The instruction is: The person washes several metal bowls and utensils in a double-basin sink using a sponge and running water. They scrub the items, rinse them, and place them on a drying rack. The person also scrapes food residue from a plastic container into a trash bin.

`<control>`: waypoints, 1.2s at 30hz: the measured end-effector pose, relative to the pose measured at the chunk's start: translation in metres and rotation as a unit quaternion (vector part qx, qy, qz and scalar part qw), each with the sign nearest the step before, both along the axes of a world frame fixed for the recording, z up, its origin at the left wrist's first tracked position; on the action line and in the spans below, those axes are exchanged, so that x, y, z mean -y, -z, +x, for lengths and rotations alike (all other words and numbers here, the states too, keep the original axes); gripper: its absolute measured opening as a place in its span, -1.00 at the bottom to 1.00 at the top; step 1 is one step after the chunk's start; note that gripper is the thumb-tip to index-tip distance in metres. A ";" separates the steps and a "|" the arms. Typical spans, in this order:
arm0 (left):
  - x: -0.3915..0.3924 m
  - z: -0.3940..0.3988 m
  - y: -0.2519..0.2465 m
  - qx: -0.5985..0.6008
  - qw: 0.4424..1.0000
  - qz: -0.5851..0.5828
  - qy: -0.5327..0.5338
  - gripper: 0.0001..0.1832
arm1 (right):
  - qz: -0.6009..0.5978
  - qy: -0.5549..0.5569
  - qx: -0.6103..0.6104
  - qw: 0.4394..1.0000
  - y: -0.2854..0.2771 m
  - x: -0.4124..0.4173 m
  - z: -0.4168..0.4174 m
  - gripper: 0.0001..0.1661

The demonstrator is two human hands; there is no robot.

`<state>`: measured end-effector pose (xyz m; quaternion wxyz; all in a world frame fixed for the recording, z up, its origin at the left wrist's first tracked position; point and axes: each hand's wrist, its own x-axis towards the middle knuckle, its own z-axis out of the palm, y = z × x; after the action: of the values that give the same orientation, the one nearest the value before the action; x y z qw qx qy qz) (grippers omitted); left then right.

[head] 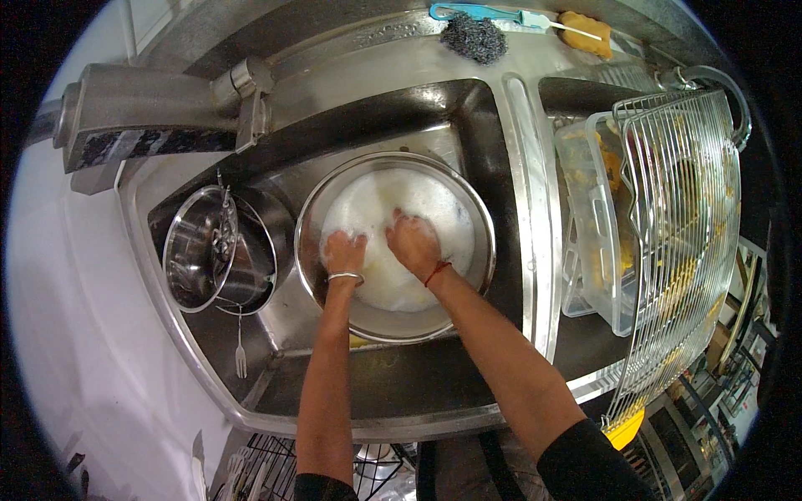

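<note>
A wide round stainless steel bowl [490, 257] stands in the left basin of the sink, filled with foamy, cloudy water [401, 188]. Both hands reach into it. My left hand [346, 252], with a silver bangle at the wrist, dips its fingertips under the foam at the left. Near the middle of the bowl my right hand [413, 243], a red string on its wrist, rests with its fingers partly sunk in suds. Foam hides the fingers' ends and anything below the surface, so whether either hand grips something is hidden.
Left of the bowl are nested steel pots [247, 275] with a fork [240, 354]. The right basin holds plastic containers [601, 250] and a food-stained wire rack [677, 238]. A steel scrubber [474, 39], a blue-handled brush [482, 11] and a sponge [586, 34] lie behind.
</note>
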<state>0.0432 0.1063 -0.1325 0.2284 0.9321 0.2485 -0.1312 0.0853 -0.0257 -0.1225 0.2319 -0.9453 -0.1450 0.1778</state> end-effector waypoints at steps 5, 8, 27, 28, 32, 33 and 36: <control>-0.008 -0.003 0.008 -0.027 0.998 -0.053 0.019 -0.64 | 0.027 -0.026 0.014 0.999 0.003 -0.001 -0.006 -0.79; -0.006 0.003 -0.006 -0.058 0.995 -0.074 0.006 -0.61 | 0.123 0.069 -0.061 0.988 0.004 -0.002 0.001 -0.78; 0.007 0.006 -0.040 -0.078 0.996 -0.013 0.046 -0.63 | 0.139 0.188 -0.098 0.967 0.022 -0.004 0.004 -0.54; 0.007 -0.005 -0.038 -0.067 0.982 0.054 0.166 -0.58 | 0.142 0.211 -0.091 0.963 0.010 -0.006 0.005 -0.52; 0.027 -0.021 -0.038 -0.200 0.952 -0.013 0.231 -0.51 | 0.064 0.195 -0.102 0.973 -0.015 0.001 0.013 -0.51; 0.035 -0.025 -0.039 -0.205 0.952 -0.033 0.226 -0.49 | 0.021 0.166 -0.095 0.981 -0.015 0.000 0.012 -0.54; 0.051 -0.039 -0.037 -0.214 0.954 -0.087 0.193 -0.45 | -0.029 0.042 -0.020 0.998 -0.008 0.001 0.001 -0.58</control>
<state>0.0045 0.0557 -0.0959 0.2205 0.8891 0.0942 -0.3899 0.0867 -0.0268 -0.1150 0.2148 -0.9531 -0.0952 0.1907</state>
